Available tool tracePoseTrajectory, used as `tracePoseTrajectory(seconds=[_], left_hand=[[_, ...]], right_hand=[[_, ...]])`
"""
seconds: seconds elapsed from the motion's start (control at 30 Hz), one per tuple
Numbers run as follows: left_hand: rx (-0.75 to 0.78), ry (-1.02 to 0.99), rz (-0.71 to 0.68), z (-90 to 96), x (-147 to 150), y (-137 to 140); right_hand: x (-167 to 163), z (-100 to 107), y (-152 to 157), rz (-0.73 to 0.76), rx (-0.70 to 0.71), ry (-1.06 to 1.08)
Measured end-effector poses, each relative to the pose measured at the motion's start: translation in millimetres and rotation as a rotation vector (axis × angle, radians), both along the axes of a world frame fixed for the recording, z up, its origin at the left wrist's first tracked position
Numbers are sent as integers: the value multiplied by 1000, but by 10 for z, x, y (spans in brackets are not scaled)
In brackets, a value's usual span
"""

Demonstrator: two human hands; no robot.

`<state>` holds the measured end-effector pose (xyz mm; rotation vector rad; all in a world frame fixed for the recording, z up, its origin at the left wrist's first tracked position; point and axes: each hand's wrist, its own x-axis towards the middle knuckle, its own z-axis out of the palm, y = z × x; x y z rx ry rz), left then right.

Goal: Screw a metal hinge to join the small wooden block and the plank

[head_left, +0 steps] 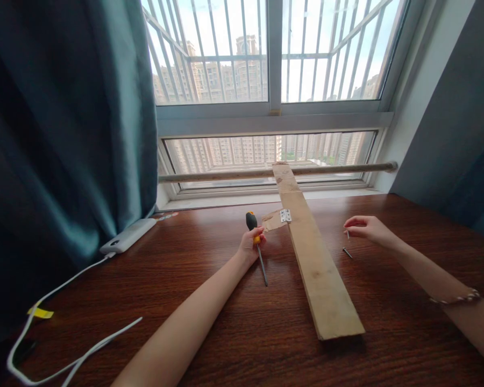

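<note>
My left hand (253, 242) is closed round a screwdriver (250, 219) with a black and yellow handle; its shaft points down toward the table. The same hand is at the end of a short wooden piece (273, 220). A silver hinge (285, 215) lies where that piece meets a long wooden board (317, 269). To the right of the board, my right hand (367, 228) pinches a small screw (348, 235) between thumb and fingers, above the table. Another screw (347, 252) lies on the tabletop just below it.
The dark wooden table (210, 258) reaches to the window sill. A horizontal rail (226, 175) crosses the window, at the board's far end. On the left are a white power strip (129, 236), a white cable (105, 341) and a dark curtain (116, 107).
</note>
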<state>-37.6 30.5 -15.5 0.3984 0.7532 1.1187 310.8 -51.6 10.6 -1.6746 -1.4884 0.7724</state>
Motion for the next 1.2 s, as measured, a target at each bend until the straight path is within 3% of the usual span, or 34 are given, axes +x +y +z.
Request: tracePoseTrajectory(seconds=[0.17,0.3,0.5,0.73,1.2], left_hand=[[40,-62,3,-11,-8,6],[60,-87,20,-20,-11,14],[74,-102,25,-19,-13,12],[74,-113,25,-46,-13,34],[70,-164,14,-53,-11,41]], right_hand=[[-503,250,-16,-19,147,217],[-967,416,169,3,280,386],[-1446,358,521,67,335,501],[-1552,112,576,71,433,345],[-1614,102,511,64,579,19]])
